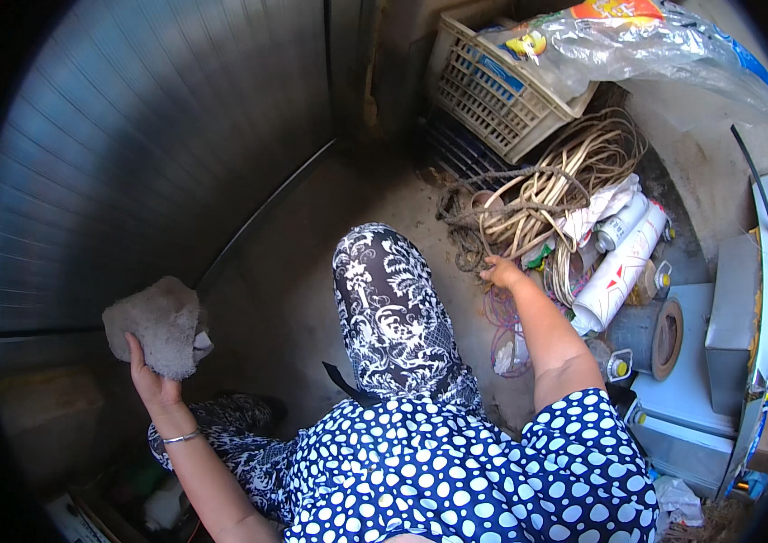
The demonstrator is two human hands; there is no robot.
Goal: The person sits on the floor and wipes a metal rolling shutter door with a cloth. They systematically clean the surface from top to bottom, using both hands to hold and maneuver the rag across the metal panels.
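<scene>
Grey porous chunk point(151, 317): in the left grip point(151, 373), held out to the person's left, in front of the ribbed metal wall point(176, 136). Fingers clasp its near lower side; part of the hand is behind the chunk, so I can't see every fingertip. Outline is rough and irregular, with a small white bit at its right edge. Metal bracelet point(182, 437) on that wrist.

Right grip point(502, 271): arm stretched forward-right, fingers bent at the near edge of the cable tangle point(574, 172). Can't tell from here whether they're pinching a strand or just resting against it. Thin purplish wire loops point(499, 312) sit just below that hand on the floor point(284, 217).

Cable tangle is mostly pale, with darker rope point(465, 213) along its left side. White cylinder with red marks point(615, 271) lies tilted just right of it, smaller white can point(615, 231) beside that. Further down, grey flanged pipe point(642, 335) on its side, yellow-capped bottle point(619, 366) close by.

Beyond the cables: off-white slatted crate point(479, 95), clear printed plastic bag point(601, 50) draped over its top. Far right: grey metal box point(732, 330).

Person is in patterned trousers point(393, 308) and a dotted top point(456, 471), one knee forward between the hands.
</scene>
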